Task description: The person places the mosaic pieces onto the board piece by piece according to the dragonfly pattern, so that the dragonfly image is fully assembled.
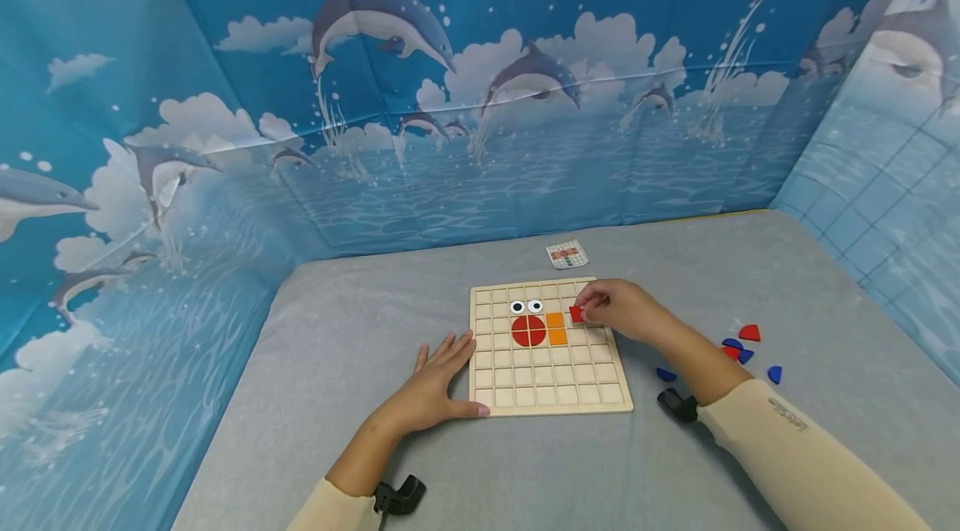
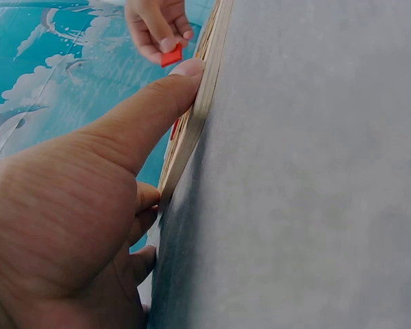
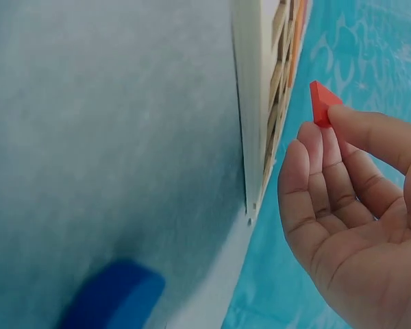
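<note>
Small red piece [image 1: 576, 314] is pinched between thumb and fingertips of the right hand [image 1: 618, 308], over the upper right part of the gridded wooden board [image 1: 555, 411]. Left hand [image 1: 431, 391] grips nothing: fingers spread along the board's left edge, thumb on the lower left corner.

On the board: red disc [image 1: 528, 331] made of quarter pieces, two eye pieces [image 1: 526, 307] just above it, orange squares [image 1: 556, 329] stacked just right of it. Printed card [image 1: 567, 254] lies just beyond the board's far edge. Loose blue piece [image 1: 775, 374], red piece with a curved edge [image 1: 749, 333] and others lie on the grey cloth [image 1: 375, 306], right of the board. Right hand covers some upper right cells; right forearm crosses between board and loose pieces. Dolphin backdrop [image 1: 450, 189] behind.

Right wrist view shows the held piece's thickness and angled outline, plus the palm, both hidden in the head view. Left wrist view shows the board's side edge and the left thumb pressing its rim.

Dark lettering [image 1: 787, 414] on the right sleeve, too small to read. Card's print also unclear.
</note>
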Action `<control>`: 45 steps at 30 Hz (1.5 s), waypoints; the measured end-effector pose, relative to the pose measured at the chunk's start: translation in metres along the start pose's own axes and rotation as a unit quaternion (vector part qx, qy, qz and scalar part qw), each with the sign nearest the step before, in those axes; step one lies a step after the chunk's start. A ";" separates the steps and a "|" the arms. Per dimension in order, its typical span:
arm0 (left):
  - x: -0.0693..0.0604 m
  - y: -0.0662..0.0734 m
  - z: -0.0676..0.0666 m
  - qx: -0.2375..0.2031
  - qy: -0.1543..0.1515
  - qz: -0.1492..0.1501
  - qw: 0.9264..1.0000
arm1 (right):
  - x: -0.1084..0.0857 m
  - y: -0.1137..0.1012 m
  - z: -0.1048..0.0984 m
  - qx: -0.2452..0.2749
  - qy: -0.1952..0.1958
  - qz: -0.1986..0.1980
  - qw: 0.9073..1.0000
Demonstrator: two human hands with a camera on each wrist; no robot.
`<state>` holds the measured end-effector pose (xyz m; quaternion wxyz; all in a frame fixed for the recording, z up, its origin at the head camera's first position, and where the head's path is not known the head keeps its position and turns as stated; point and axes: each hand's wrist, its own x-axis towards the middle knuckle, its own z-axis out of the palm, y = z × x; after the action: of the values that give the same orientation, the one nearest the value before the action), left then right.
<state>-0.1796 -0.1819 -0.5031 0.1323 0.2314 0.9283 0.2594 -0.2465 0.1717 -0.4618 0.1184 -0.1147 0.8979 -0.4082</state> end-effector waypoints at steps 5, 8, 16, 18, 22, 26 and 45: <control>0.000 0.000 0.000 -0.003 -0.001 0.002 1.000 | 0.006 0.000 0.005 0.002 -0.011 -0.006 1.000; -0.001 0.000 0.000 -0.005 -0.002 0.002 1.000 | 0.009 0.001 0.007 0.001 -0.020 -0.005 1.000; -0.001 0.000 0.000 -0.006 0.000 0.001 1.000 | 0.013 0.001 0.011 -0.023 -0.018 0.008 1.000; -0.001 0.000 0.000 -0.005 0.001 0.002 1.000 | 0.013 0.000 0.011 -0.033 -0.014 0.009 0.999; -0.001 0.000 0.000 -0.004 0.000 0.001 1.000 | 0.012 -0.001 0.013 -0.053 -0.013 0.008 0.998; -0.001 0.001 0.000 -0.005 0.000 -0.001 1.000 | 0.012 -0.003 0.014 -0.070 -0.015 0.011 0.997; -0.001 0.001 -0.001 -0.008 -0.003 -0.003 1.000 | 0.011 -0.003 0.015 -0.083 -0.014 0.007 0.996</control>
<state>-0.1784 -0.1820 -0.5021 0.1379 0.2281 0.9266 0.2653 -0.2516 0.1558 -0.4707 0.1237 -0.1235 0.9278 -0.3296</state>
